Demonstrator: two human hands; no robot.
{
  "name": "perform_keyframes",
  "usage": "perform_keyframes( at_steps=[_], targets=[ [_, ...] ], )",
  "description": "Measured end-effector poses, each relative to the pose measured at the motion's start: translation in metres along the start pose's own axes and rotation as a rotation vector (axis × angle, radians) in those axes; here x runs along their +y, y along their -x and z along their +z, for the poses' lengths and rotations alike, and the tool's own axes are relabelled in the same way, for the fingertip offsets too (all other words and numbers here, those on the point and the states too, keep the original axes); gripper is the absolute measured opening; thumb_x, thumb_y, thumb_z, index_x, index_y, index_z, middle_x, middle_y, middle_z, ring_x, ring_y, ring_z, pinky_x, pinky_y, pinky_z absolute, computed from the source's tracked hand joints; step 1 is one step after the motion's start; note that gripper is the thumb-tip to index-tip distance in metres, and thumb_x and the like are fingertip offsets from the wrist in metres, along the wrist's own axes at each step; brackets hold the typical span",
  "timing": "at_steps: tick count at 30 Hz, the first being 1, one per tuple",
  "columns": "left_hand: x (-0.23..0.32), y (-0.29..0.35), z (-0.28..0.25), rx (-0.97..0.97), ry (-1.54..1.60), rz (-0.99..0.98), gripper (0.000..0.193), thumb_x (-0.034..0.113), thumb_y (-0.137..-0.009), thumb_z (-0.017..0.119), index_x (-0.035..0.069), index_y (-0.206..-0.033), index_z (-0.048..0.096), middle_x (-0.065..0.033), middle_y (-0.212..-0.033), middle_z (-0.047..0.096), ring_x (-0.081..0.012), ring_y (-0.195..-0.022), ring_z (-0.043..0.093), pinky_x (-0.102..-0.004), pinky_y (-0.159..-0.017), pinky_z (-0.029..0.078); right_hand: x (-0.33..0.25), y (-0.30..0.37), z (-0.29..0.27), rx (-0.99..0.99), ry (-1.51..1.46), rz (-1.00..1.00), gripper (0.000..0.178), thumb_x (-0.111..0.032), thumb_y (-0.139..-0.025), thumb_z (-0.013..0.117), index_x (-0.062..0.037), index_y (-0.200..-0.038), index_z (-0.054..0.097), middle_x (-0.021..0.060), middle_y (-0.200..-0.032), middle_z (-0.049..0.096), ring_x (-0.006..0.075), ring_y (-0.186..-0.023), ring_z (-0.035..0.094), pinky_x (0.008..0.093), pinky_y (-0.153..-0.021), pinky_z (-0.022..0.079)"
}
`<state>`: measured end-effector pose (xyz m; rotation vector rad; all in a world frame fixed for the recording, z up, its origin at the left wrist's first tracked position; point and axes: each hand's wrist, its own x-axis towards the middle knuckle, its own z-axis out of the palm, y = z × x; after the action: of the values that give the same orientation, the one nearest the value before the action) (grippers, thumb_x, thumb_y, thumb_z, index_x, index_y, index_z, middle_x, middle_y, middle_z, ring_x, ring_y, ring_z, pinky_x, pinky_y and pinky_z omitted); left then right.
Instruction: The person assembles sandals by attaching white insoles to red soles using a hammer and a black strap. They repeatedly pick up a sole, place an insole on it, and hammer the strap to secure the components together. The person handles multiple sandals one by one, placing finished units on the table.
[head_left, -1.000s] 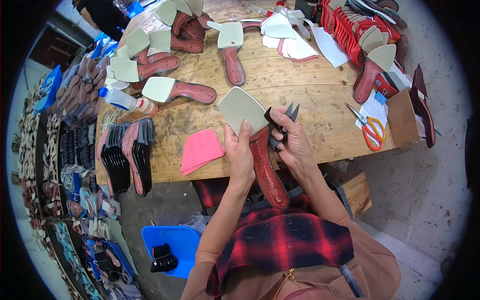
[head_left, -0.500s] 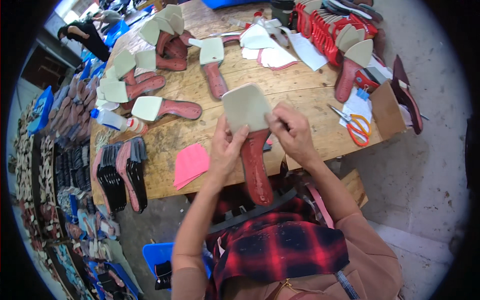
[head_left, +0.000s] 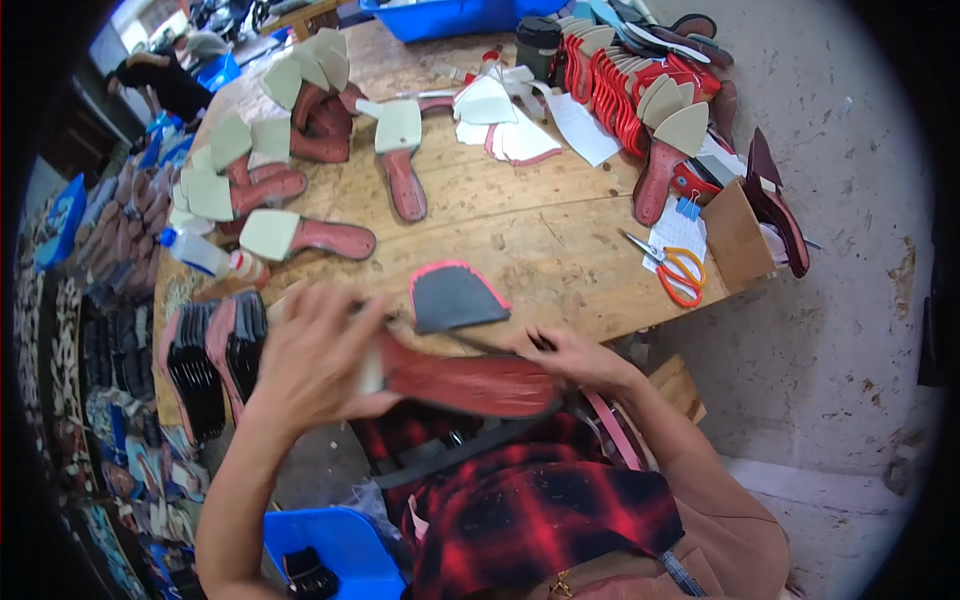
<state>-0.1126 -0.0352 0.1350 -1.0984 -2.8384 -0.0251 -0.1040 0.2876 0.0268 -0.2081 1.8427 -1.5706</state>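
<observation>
A shoe insole [head_left: 470, 383] with a red sole part lies sideways in front of me, its heel pointing right. My left hand [head_left: 320, 355] is closed around its cream toe end, smeared by motion. My right hand [head_left: 575, 358] is beside the heel with fingers curled; what they pinch is hidden. Just beyond the insole, a dark grey toe-shaped piece [head_left: 458, 297] with a pink rim rests on the wooden table [head_left: 540, 235]. More cream-and-red insoles lie farther off, one [head_left: 402, 160] in the middle and another [head_left: 310, 236] on the left.
Orange-handled scissors [head_left: 680, 275] lie at the right beside a cardboard box [head_left: 738, 235]. Red insoles [head_left: 610, 95] are lined up at the back right. A plastic bottle [head_left: 200, 254] and black insole stacks [head_left: 195, 370] occupy the left. A blue bin [head_left: 340, 550] is below.
The insole has turned from upright to sideways and come lower, toward me. My left hand has moved left with its toe end. The grey piece shows now; the pink sheets are hidden.
</observation>
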Motion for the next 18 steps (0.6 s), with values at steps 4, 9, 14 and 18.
perform_keyframes(
  at_steps=[4, 9, 14, 18],
  targets=[
    [-0.020, 0.083, -0.026, -0.016, -0.186, -0.150, 0.092, 0.069, -0.061, 0.069, 0.003, -0.124, 0.054, -0.0173, -0.115, 0.050, -0.0388, -0.115, 0.048, -0.0547, -0.103, 0.032, -0.002, 0.042, -0.074, 0.002, 0.049, 0.376, 0.027, -0.028, -0.092, 0.067, -0.0084, -0.111, 0.069, -0.0020, -0.076, 0.065, 0.0054, -0.059, 0.059, 0.0196, -0.051, 0.044],
    [-0.001, 0.059, 0.012, 0.097, 0.372, -0.167, 0.083, 0.057, -0.061, 0.078, 0.001, -0.118, 0.055, -0.0175, -0.109, 0.053, -0.0368, -0.109, 0.052, -0.0497, -0.096, 0.041, -0.099, 0.011, -0.197, 0.882, 0.709, -0.446, 0.026, -0.026, -0.096, 0.054, -0.0021, -0.091, 0.065, 0.0048, -0.067, 0.057, 0.0110, -0.064, 0.057, 0.0295, -0.060, 0.045],
    [0.072, 0.018, 0.100, -0.059, 1.927, -0.638, 0.066, 0.045, -0.080, 0.071, -0.004, -0.122, 0.054, -0.0152, -0.111, 0.062, -0.0229, -0.103, 0.062, -0.0346, -0.087, 0.051, -0.130, -0.014, -0.115, 1.027, 1.161, -0.844, 0.017, -0.021, -0.092, 0.062, -0.0043, -0.087, 0.062, 0.0113, -0.079, 0.062, 0.0284, -0.075, 0.061, 0.0364, -0.064, 0.046],
    [0.086, -0.010, 0.105, -0.138, 2.399, -0.535, 0.070, 0.049, -0.083, 0.067, -0.005, -0.125, 0.053, -0.0157, -0.115, 0.061, -0.0214, -0.102, 0.063, -0.0314, -0.089, 0.053, -0.044, 0.031, -0.002, -0.068, 0.197, -0.078, 0.051, -0.042, -0.100, 0.045, 0.0040, -0.097, 0.066, 0.0069, -0.078, 0.068, 0.0118, -0.061, 0.062, 0.0276, -0.056, 0.048]
  ],
)
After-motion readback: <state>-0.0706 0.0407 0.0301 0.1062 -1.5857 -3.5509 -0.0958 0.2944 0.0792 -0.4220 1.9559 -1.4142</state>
